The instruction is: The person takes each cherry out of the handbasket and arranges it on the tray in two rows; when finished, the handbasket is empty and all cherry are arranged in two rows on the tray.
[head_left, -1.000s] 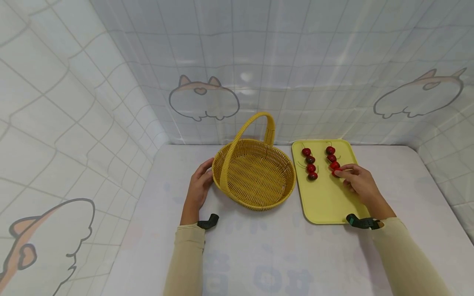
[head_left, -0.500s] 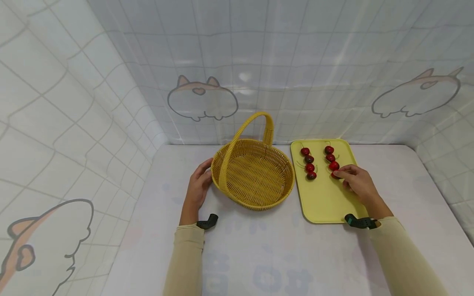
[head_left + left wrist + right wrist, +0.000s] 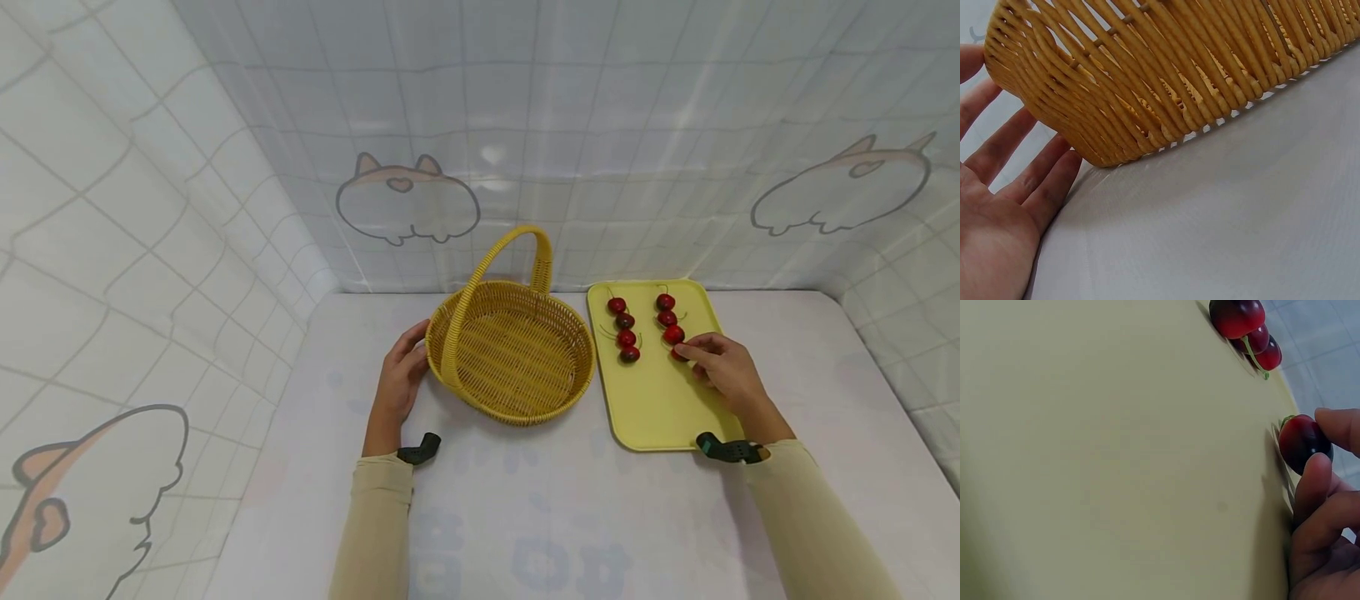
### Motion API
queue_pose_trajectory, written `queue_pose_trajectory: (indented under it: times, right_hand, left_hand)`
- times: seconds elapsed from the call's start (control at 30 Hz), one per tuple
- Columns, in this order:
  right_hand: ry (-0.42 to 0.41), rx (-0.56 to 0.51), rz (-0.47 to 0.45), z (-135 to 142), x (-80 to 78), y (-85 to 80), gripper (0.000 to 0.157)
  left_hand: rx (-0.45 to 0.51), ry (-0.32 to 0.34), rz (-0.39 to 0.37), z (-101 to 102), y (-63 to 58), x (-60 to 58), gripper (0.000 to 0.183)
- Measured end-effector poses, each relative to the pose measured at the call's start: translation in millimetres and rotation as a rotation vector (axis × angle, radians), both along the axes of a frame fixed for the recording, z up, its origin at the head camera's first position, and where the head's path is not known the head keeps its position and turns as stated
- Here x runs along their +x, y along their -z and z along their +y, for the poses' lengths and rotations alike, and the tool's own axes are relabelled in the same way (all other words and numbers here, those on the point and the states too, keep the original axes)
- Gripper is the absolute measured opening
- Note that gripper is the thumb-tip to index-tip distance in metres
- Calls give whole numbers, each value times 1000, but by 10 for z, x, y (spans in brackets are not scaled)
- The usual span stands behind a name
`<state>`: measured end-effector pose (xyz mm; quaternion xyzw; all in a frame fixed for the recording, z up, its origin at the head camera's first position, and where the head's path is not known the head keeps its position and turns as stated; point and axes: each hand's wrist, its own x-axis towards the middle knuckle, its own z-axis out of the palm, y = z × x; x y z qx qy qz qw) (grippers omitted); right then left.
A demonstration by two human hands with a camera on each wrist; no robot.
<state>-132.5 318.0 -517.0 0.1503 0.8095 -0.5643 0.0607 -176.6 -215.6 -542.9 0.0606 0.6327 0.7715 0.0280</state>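
Observation:
A yellow woven basket (image 3: 525, 417) with a tall arched handle stands in the middle of the table. My left hand (image 3: 396, 383) rests against its left side; in the left wrist view the outstretched fingers (image 3: 1007, 147) touch the wicker wall. To the right lies a pale yellow tray (image 3: 660, 408) bearing two rows of dark red cherries with stems. Between thumb and fingertips, my right hand (image 3: 723, 371) pinches the nearest cherry (image 3: 1300, 440) of the right row, low over the tray. Other cherries of that row (image 3: 1235, 315) sit behind it.
The left row of cherries (image 3: 626, 337) runs along the tray's left side, close to the basket's right edge. A white cloth with grid lines (image 3: 570, 167) hangs behind the table, and the table (image 3: 510, 508) has a pale printed cover.
The pinched cherry and the one behind it have come slightly apart. Both hands stay almost in place, and the whole view has shifted a little.

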Motion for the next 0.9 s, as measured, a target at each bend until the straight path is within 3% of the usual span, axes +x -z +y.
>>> queue_pose_trajectory:
  times: [0.53,0.77,0.9]
  right_hand:
    - [5,0,-25,-32,18,-29,46]
    - [82,-29,-31,-32,51,-36,41]
    - [138,-101,-35,-5,100,-57,36]
  left_hand:
    - [7,4,-1,-17,-4,12,45]
    - [18,9,-22,-17,-9,34,47]
    - [33,3,-23,-16,10,39,47]
